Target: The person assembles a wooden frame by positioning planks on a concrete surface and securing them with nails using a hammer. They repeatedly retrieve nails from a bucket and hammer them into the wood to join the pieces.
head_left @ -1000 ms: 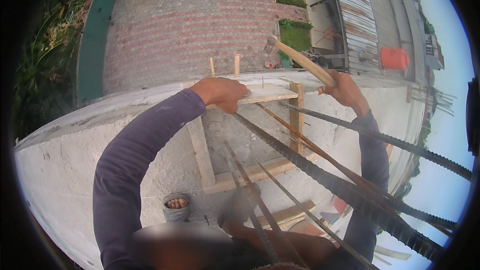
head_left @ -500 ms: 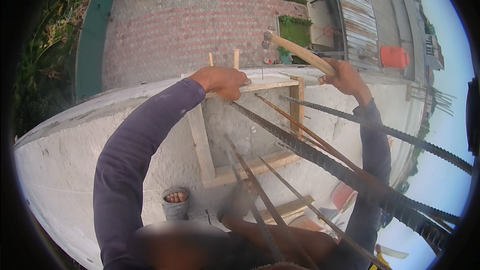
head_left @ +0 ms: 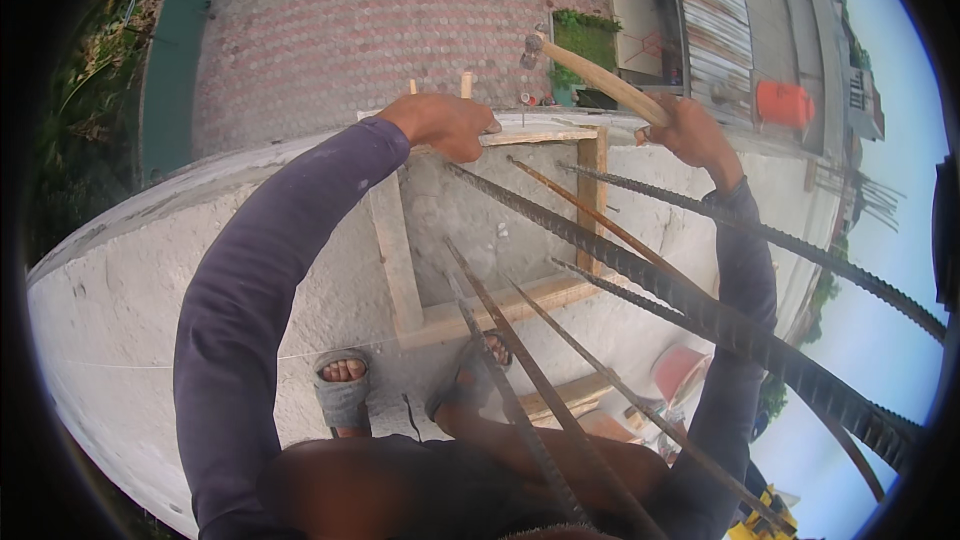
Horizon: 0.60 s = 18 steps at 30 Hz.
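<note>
My right hand [head_left: 692, 140] is closed around the wooden handle of a hammer [head_left: 608, 86], raised at the right with its dark metal head pointing to the far left. My left hand [head_left: 445, 126], fingers curled, grips the far wooden board [head_left: 540, 137] of a rectangular timber frame. A thin upright nail [head_left: 523, 112] seems to stand by that board, a little right of my left hand and apart from the hammer head. The frame's left board [head_left: 396, 260], right board [head_left: 592, 190] and near board [head_left: 520, 302] surround a patch of grey concrete.
Several ribbed steel bars [head_left: 600, 235] slant from the concrete toward the lower right, between my arms. Beyond the wall edge lies a paved yard [head_left: 340, 30] far below. A red tank [head_left: 785, 104] stands at the right. A reddish bucket [head_left: 680, 370] sits near my right arm.
The view has tilted slightly, so the frame and hands sit higher in the picture. My right foot shows more clearly beside the near board. Both hands keep their holds.
</note>
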Each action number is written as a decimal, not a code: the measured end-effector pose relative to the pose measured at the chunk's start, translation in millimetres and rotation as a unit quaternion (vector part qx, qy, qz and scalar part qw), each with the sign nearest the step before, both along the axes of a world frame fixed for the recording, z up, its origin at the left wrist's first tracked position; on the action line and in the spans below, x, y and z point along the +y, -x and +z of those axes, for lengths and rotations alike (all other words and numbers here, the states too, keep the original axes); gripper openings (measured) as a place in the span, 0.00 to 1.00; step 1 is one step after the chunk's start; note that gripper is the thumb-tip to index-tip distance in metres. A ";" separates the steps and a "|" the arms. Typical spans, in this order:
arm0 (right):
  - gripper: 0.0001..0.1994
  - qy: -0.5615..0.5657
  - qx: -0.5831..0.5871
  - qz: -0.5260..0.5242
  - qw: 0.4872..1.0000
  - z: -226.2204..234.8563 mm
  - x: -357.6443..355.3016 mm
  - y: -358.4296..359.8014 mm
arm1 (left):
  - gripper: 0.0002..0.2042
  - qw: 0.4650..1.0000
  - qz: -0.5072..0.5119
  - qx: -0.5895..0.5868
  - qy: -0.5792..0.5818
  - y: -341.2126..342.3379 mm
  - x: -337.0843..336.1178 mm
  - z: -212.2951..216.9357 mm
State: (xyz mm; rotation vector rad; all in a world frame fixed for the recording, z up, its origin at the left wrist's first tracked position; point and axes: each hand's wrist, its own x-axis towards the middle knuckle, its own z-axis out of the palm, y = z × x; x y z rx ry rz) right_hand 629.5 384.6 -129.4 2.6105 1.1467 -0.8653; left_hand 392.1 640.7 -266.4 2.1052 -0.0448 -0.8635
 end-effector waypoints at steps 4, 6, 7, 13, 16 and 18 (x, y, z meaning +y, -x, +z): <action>0.35 0.012 -0.002 -0.009 1.000 -2.7 0.2 1.2 | 0.35 1.000 0.004 0.005 -0.005 -1.2 -2.6 -3.1; 0.35 0.007 -0.007 -0.008 1.000 -5.4 -2.0 -0.3 | 0.32 0.999 -0.021 -0.019 -0.019 -2.7 -8.9 -3.8; 0.35 -0.005 -0.012 0.000 1.000 -6.8 -3.8 -0.8 | 0.31 0.999 -0.032 -0.031 -0.027 -3.3 -11.3 -4.2; 0.35 -0.009 -0.029 -0.033 0.999 -8.7 -15.1 -0.3 | 0.14 0.988 -0.036 -0.121 -0.090 4.3 -14.4 -9.4; 0.35 -0.010 -0.028 -0.050 0.998 -5.3 -17.1 2.3 | 0.12 0.978 -0.025 -0.179 -0.108 11.3 -16.4 -14.0; 0.35 -0.002 -0.031 -0.065 0.997 -1.4 -18.8 4.4 | 0.11 0.969 -0.036 -0.202 -0.137 12.8 -19.5 -17.2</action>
